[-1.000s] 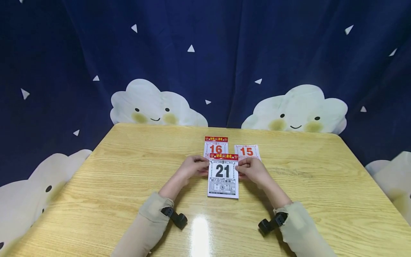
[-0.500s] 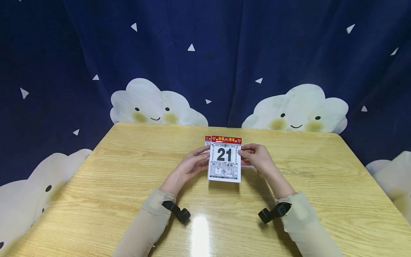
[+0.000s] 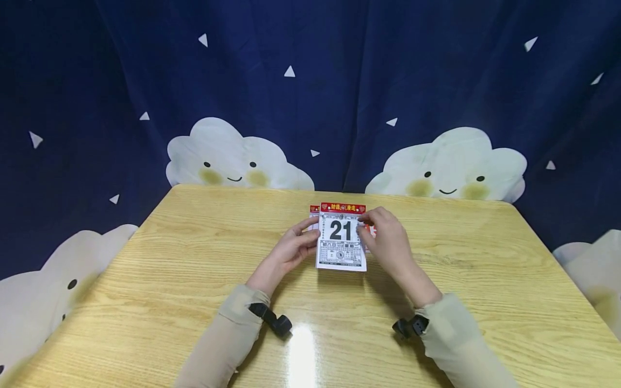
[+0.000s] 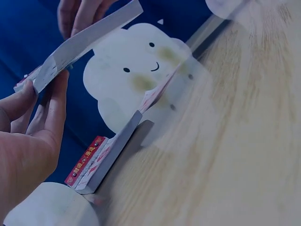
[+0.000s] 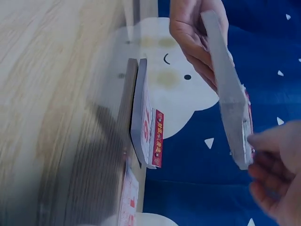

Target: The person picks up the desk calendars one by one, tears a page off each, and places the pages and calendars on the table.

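Observation:
A thick tear-off calendar (image 3: 341, 237) with a red header and a black 21 is held tilted above the table. My left hand (image 3: 291, 245) grips its left edge, thumb in front and fingers behind. At the upper right edge of the pad, my right hand (image 3: 390, 240) has its thumb and curled fingers at the front sheet. How many sheets lie between them cannot be told. A second tear-off calendar (image 5: 146, 127), with a red 16, lies on the table behind the held one. Beside it lies a loose sheet (image 5: 128, 197) with red print, mostly hidden in the head view.
The wooden table (image 3: 194, 258) reaches back to a dark blue curtain (image 3: 320, 81) with clouds and small white triangles. Both wrists carry black camera mounts. Light glares off the table's front middle.
The 21 calendar has been lifted and moved away from me, now covering most of the 16 calendar and the 15 sheet. My right hand has shifted inward over its right edge.

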Available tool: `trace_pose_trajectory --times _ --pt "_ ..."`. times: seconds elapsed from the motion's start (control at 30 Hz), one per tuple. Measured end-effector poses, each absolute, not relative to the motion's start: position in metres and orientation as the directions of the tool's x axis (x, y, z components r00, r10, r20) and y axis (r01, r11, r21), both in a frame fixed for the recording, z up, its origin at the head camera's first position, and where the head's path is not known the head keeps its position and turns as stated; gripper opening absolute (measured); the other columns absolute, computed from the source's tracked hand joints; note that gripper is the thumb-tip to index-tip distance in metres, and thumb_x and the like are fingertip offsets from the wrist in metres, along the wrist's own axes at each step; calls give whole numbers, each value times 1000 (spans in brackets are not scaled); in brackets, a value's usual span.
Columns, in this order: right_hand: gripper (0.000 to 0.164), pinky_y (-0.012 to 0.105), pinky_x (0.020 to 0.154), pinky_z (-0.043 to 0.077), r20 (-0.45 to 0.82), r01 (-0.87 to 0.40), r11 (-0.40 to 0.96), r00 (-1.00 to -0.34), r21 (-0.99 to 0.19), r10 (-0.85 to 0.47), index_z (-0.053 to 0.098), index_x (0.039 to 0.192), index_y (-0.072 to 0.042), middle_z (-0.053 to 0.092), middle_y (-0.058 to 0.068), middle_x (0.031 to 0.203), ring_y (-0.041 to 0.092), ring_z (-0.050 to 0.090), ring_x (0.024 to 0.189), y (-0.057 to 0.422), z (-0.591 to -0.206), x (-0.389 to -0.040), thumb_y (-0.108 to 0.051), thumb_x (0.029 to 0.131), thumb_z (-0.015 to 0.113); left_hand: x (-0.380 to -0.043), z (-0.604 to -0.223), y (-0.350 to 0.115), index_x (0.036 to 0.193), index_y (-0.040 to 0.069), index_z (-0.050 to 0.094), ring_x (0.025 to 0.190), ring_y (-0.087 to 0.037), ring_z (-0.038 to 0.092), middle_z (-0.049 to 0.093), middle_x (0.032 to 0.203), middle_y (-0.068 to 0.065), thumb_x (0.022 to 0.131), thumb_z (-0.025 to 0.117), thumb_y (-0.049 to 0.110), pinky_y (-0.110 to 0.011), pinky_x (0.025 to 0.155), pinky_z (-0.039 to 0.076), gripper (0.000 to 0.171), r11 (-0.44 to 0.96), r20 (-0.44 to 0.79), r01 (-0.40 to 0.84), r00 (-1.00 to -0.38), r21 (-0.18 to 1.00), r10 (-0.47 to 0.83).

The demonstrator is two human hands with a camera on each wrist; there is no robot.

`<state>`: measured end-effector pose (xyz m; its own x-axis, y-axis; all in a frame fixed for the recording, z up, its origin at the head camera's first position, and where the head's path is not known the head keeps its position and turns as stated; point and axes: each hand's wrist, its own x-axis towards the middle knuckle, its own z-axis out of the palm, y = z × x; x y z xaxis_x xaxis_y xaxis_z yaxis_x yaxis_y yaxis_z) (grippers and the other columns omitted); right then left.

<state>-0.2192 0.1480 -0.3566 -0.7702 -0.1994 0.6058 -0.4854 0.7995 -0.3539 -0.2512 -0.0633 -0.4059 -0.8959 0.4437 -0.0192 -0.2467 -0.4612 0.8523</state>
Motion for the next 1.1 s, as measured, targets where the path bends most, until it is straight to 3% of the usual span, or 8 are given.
trace_pose_trajectory --times 0.17,0.33,0.5,0.77,1.1 --pt "10 36 81 47 600 -694 706 -628 -144 -495 68 85 -10 62 2 88 19 57 86 143 -355 -215 -15 77 71 -252 -405 -64 139 -3 26 78 -12 65 68 85 1 91 38 -7 -24 73 54 50 -467 -10 -233 -902 853 432" --pt "27 33 81 46 505 -766 636 -587 -93 -633 68 87 -15 60 -4 91 16 55 88 141 -357 -212 -35 70 76 -252 -405 -65 139 -3 26 78 -11 65 68 84 1 92 37 -6 -23 73 54 48 -454 -19 -233 -904 860 426" --pt "33 33 80 46 474 -788 613 -565 -66 -676 68 87 -15 57 -3 94 16 53 89 141 -359 -211 -35 64 79 -251 -405 -65 136 -2 31 78 -12 66 69 85 0 92 37 -6 -23 72 54 45 -466 -30 -241 -909 851 416" --pt "9 30 76 47 507 -834 549 -497 -55 -704 71 81 -15 60 -5 89 14 54 85 138 -359 -207 -23 76 70 -252 -406 -67 136 -3 28 78 -11 66 68 84 0 92 36 -8 -23 73 54 46 -475 -19 -233 -910 849 414" --pt "4 29 71 48 569 -790 602 -551 -120 -610 68 74 -15 61 -6 80 12 57 77 136 -356 -207 -16 71 71 -251 -408 -69 137 -3 28 79 -11 65 68 84 2 92 36 -8 -24 75 54 46 -469 -4 -216 -911 857 412"
